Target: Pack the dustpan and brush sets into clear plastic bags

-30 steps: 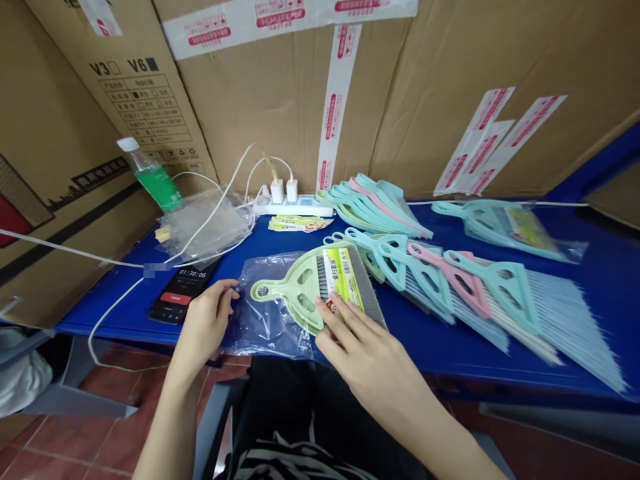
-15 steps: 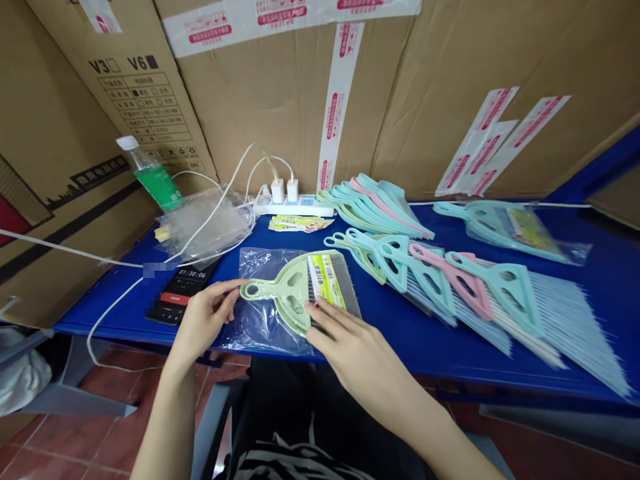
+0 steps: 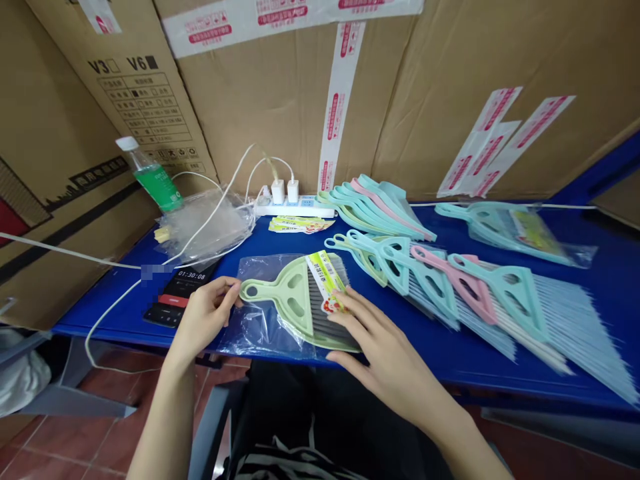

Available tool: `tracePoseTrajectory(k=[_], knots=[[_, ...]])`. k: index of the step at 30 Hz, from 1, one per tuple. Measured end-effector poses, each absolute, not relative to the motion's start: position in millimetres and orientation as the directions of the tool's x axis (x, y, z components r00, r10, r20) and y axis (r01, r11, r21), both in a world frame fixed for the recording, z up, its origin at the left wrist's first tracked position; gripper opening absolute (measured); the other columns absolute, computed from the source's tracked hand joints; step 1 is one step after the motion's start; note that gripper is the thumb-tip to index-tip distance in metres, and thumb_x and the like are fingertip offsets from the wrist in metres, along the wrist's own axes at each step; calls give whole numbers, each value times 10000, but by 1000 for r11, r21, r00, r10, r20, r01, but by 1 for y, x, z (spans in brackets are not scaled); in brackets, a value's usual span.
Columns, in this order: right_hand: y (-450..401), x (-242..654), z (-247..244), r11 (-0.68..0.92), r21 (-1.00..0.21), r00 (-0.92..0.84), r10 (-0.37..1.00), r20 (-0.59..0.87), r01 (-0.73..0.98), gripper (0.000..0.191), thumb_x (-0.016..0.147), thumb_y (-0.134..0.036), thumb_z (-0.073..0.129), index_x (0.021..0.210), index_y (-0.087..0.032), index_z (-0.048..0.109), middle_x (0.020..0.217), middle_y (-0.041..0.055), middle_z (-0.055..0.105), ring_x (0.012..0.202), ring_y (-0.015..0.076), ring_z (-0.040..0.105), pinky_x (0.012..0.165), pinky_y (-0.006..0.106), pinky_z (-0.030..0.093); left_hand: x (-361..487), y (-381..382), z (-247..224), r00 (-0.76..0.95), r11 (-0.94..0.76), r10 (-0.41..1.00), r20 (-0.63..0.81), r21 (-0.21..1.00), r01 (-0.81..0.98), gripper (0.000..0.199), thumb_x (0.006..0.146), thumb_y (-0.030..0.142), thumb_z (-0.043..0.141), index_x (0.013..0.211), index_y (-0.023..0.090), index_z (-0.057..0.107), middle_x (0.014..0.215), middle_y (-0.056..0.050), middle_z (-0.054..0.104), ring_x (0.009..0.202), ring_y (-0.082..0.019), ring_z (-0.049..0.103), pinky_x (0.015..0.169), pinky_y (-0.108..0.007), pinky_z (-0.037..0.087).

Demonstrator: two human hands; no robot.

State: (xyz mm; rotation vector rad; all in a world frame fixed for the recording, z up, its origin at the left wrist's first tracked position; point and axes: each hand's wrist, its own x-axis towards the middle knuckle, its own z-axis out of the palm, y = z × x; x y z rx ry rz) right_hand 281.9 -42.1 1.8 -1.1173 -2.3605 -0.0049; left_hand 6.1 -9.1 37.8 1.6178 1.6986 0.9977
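A pale green dustpan (image 3: 289, 285) with a grey-bristled brush (image 3: 320, 313) lies flat at the table's front, handle to the left. A clear plastic bag (image 3: 250, 337) spreads around and under it; whether the set is inside cannot be made out. My left hand (image 3: 207, 320) pinches thumb and forefinger at the handle's end, apparently on the bag's edge. Fingers apart, my right hand (image 3: 385, 347) rests its fingertips on the bristles and the lower end of a yellow-green label card (image 3: 324, 277). That card lies tilted across the brush.
Right of the set lie several brushes (image 3: 517, 300), with stacked dustpans (image 3: 375, 207) behind. A bagged set (image 3: 510, 227) lies far right. Label cards (image 3: 300, 225), a power strip (image 3: 300, 207), plastic bags (image 3: 207, 223), a bottle (image 3: 157, 183), cables and a phone (image 3: 180, 293) occupy the back and left.
My right hand has moved right, off the dustpan onto the bristles. The label card has turned askew and more bristles show. My left fingers have closed into a pinch.
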Motion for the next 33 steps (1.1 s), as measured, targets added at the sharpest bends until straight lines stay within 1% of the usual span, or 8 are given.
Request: tracePoseTrajectory(k=[3,7,10,15,19,22,27,33], knots=[[-44,287,-5,637,-221,-516,745,424,738,349,947,-346,555,1249,-177,600,1359,127,622,1326,318,512,973,467,563,3,-7,39,-92,-22,991,95,803,595,427,732,562,581,849,160,668,599,-6,630,423,-105,472,403,-217,360],[-45,285,-8,627,-214,-514,754,410,749,447,957,-351,527,1373,-186,538,1343,102,638,1281,313,545,939,481,565,1,-4,40,-62,-60,990,131,761,646,386,724,529,593,826,168,684,628,-17,649,552,-143,568,511,-231,424],[-45,282,-6,641,-212,-526,742,416,738,399,963,-349,520,1310,-172,603,1309,114,659,1193,317,580,893,484,565,3,-2,40,-71,-53,989,127,771,635,356,706,506,597,788,168,674,604,-13,636,559,-142,569,527,-232,430],[-45,281,-2,679,-253,-552,718,424,690,336,978,-298,497,1261,-197,647,1286,94,674,1092,292,587,848,465,559,12,-2,40,-125,-2,989,85,834,552,321,684,479,585,764,172,636,508,12,578,442,-122,508,405,-209,363],[-45,283,-4,680,-236,-551,714,433,695,365,968,-281,503,1308,-201,610,1351,98,625,1197,319,524,915,514,533,13,-4,42,-144,11,987,74,859,512,333,682,476,598,762,158,655,479,17,584,358,-78,413,377,-199,342],[-45,284,-8,658,-260,-519,732,442,707,379,957,-289,505,1320,-232,594,1409,90,572,1308,335,441,982,552,500,10,-4,44,-148,16,987,65,872,489,346,667,461,618,776,140,690,480,14,593,351,-69,406,372,-195,339],[-44,284,-10,587,-355,-472,804,362,727,455,940,-313,513,1387,-233,519,1477,92,497,1418,318,335,1037,526,485,3,-2,43,-130,13,990,52,889,458,350,660,431,630,791,129,748,495,3,614,348,-59,387,367,-193,322],[-44,282,-9,558,-384,-462,828,319,735,465,943,-325,482,1399,-235,499,1508,88,463,1473,306,261,1046,490,492,1,-1,39,-140,11,989,56,898,439,351,619,415,713,826,140,778,509,7,616,373,-56,384,375,-187,307]])
